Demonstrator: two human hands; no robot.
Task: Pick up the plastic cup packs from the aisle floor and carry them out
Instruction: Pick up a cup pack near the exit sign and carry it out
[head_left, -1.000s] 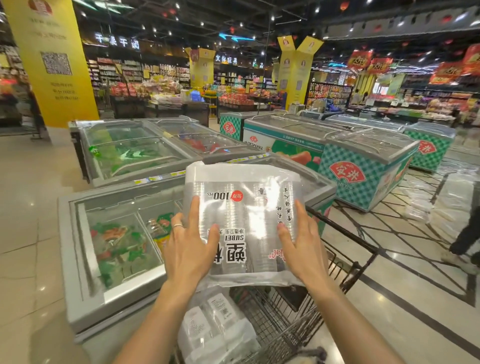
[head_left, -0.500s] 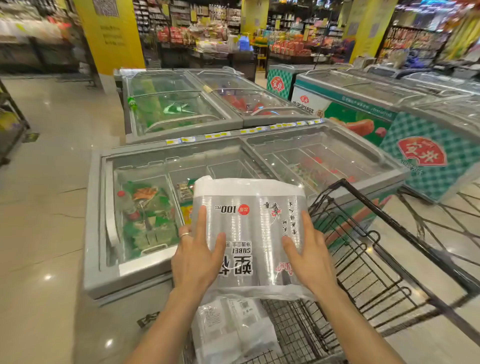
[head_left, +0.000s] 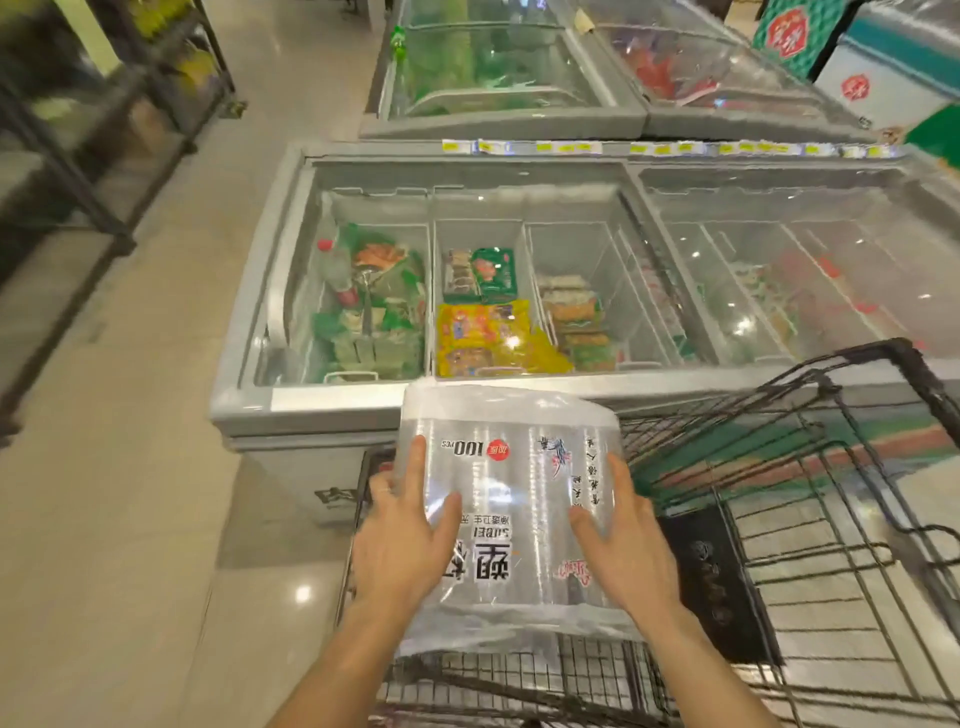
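- Underfoot, a glossy beige tiled floor (head_left: 130, 519) is seen running along the left side and past the near end of the freezers.
- Straight ahead, a grey chest freezer (head_left: 311, 402) with sliding glass lids is seen; green, yellow and orange frozen packets lie in its divided bins.
- A dark metal shelving rack (head_left: 78, 171) is seen blurred at the far left, well apart from the freezer.
- A black wire shopping cart (head_left: 909, 364) is parked with its far end against the freezer's near wall.
- The plastic cup pack (head_left: 519, 499), clear film printed with "100 PCS" and upside-down black characters, is held over the left near part of the cart basket, just in front of the freezer rim. Whether it rests on anything below cannot be told.
- The left hand (head_left: 402, 551) is laid on the pack's left edge, fingers straight and spread, thumb on the printed face.
- The right hand (head_left: 628, 551) is pressed likewise to the right side, fingers extended, so the pack is clamped between both hands.
- A ring (head_left: 383, 489) is worn on a left finger.
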